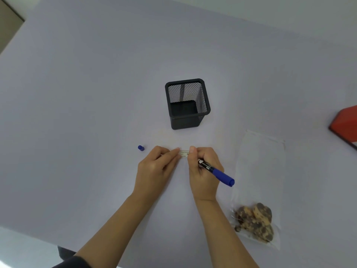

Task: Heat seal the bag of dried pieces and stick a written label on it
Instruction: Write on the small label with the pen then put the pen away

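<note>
A small pale label [184,153] lies flat on the table in front of me. My left hand [156,167] presses its fingertips on the label's left end. My right hand [202,171] grips a marker [216,172] with a black barrel and blue rear end, its tip down on the label's right part and hidden by my fingers. The marker's blue cap [141,148] lies loose to the left of my left hand. To the right rests a clear plastic bag [258,171], with brown and tan dried pieces [255,221] bunched at its near end.
A black mesh pen holder [187,103] stands upright just beyond the label, nothing visible inside it. A red and black object [345,126] is cut off at the right edge. The grey table [77,113] ends at its near edge by my left forearm.
</note>
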`<control>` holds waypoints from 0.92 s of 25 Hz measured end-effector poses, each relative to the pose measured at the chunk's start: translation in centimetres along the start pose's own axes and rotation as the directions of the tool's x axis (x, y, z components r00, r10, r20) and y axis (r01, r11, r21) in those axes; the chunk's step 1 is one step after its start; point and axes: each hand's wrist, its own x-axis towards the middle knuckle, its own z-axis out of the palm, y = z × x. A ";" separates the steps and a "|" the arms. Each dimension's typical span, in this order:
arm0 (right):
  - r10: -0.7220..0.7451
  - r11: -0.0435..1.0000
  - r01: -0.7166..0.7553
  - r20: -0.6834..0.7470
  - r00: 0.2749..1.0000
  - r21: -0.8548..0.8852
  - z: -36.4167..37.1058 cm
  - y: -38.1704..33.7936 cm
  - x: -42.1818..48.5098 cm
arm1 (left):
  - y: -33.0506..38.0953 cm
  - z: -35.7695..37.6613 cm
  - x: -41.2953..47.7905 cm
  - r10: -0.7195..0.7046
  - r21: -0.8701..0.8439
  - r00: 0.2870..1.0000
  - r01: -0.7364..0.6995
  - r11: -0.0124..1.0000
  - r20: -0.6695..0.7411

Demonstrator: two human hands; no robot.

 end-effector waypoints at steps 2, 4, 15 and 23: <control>0.000 1.000 0.000 0.022 1.000 -0.012 -0.1 -0.1 0.0 | 0.1 0.2 0.0 -0.013 0.043 1.000 0.012 0.999 0.021; 0.008 1.000 -0.008 0.029 1.000 -0.013 -0.1 -0.1 0.0 | 0.1 0.3 -0.1 -0.016 0.061 0.999 0.014 0.998 0.032; 0.074 0.997 -0.074 0.031 0.997 0.025 -0.1 -0.3 0.1 | 0.1 0.3 0.0 -0.025 0.011 0.998 0.025 1.000 0.064; 0.088 0.996 -0.090 0.039 0.995 0.029 -0.2 -0.3 0.1 | 0.4 0.1 0.1 -0.028 0.053 0.997 0.024 0.998 0.075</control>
